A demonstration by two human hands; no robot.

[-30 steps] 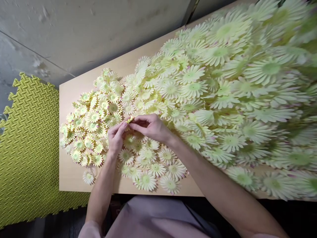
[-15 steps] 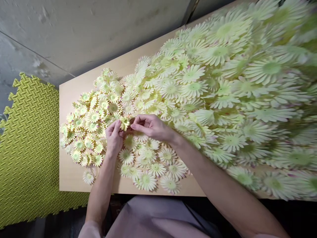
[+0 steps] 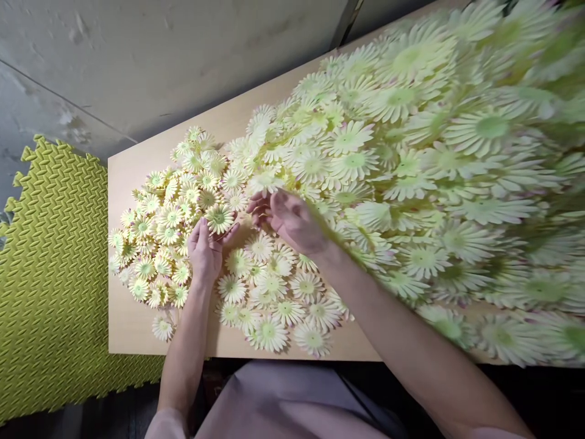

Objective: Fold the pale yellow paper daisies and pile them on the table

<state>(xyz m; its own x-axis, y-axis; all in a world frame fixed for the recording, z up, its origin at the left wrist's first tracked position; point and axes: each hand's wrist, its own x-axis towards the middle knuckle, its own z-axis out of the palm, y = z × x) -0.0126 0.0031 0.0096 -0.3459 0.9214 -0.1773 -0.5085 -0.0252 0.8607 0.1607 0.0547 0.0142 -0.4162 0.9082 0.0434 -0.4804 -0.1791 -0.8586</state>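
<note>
A pale yellow artificial flower head [image 3: 219, 218] with a green centre faces up in my left hand [image 3: 205, 250], held between thumb and fingers. To its right, my right hand [image 3: 292, 219] is over the petals with its fingers apart and slightly curled; I see nothing held in it. Its fingertips are near a loose flower piece [image 3: 265, 182] at the edge of the big heap. A heap of smaller, fuller flower heads [image 3: 169, 231] lies left of my left hand. Flat single flower pieces [image 3: 272, 283] are spread below my hands.
A large heap of pale flower pieces [image 3: 402, 164] covers the right side of the wooden table [image 3: 132, 329]. A grey wall [image 3: 192, 55] runs behind the table. Yellow textured foam matting [image 3: 55, 274] stands at the left edge.
My right hand has come away from the flower in my left hand, moving right and up, and its fingers have spread. The held flower now faces up, opened out.
</note>
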